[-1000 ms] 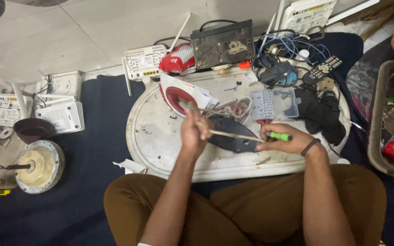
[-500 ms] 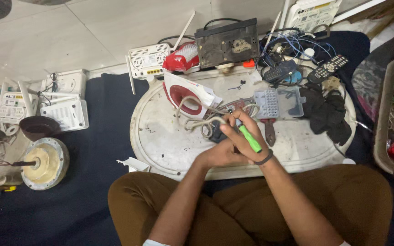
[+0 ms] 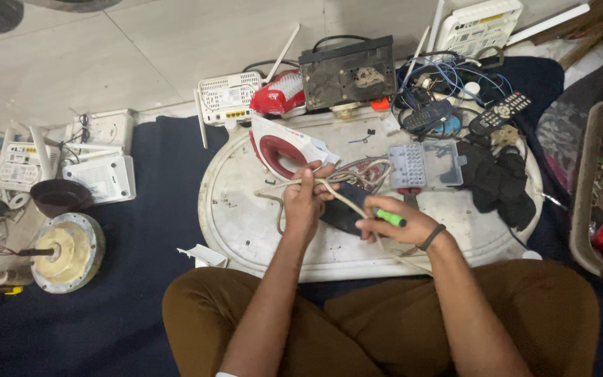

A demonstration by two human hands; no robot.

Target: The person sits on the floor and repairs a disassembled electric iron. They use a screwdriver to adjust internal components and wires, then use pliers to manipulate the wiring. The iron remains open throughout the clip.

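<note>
While the white oval tray (image 3: 246, 230) carries a red-and-white clothes iron (image 3: 284, 143) at its far edge, the iron's pale cord (image 3: 336, 192) loops over the middle. The left hand (image 3: 305, 202) is closed round that cord (it runs through the curled fingers (image 3: 315, 174)), and the right hand (image 3: 396, 227), just beside it, grips a green-handled screwdriver (image 3: 390, 218).
</note>
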